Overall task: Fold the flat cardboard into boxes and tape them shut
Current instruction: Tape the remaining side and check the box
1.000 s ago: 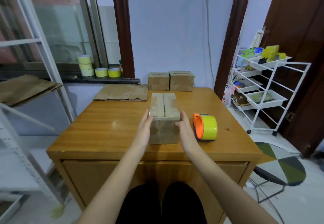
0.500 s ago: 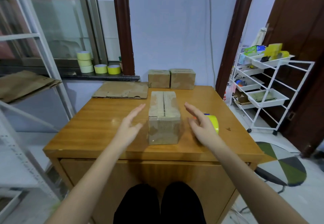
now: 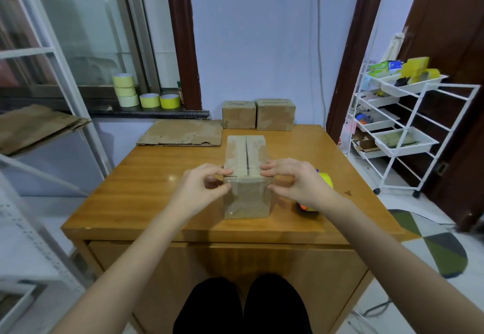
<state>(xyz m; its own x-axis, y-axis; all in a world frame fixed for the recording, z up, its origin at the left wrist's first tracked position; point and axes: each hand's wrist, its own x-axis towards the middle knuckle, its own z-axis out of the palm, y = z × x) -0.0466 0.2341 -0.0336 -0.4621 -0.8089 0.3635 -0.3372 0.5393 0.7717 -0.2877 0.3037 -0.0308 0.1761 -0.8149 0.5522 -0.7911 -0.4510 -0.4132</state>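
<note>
A folded cardboard box (image 3: pixel 246 200) stands near the front of the wooden table (image 3: pixel 146 184), its top flaps down with a dark seam between them. My left hand (image 3: pixel 201 189) grips the box's near left top corner, fingers on top and thumb on the front face. My right hand (image 3: pixel 296 184) grips the near right top corner the same way. A yellow and orange tape dispenser (image 3: pixel 326 180) lies just right of the box, mostly hidden behind my right hand. A flat cardboard sheet (image 3: pixel 183 133) lies at the table's back left.
Two closed boxes (image 3: pixel 238 114) (image 3: pixel 275 113) stand at the table's back edge against the wall. Several tape rolls (image 3: pixel 149 99) sit on the window sill. A white wire cart (image 3: pixel 400 124) stands to the right, and a shelf with flat cardboard (image 3: pixel 34 127) to the left.
My hands lifted off the box's sides, spread apart, then came back in and now grip its near top corners. The box stayed put.
</note>
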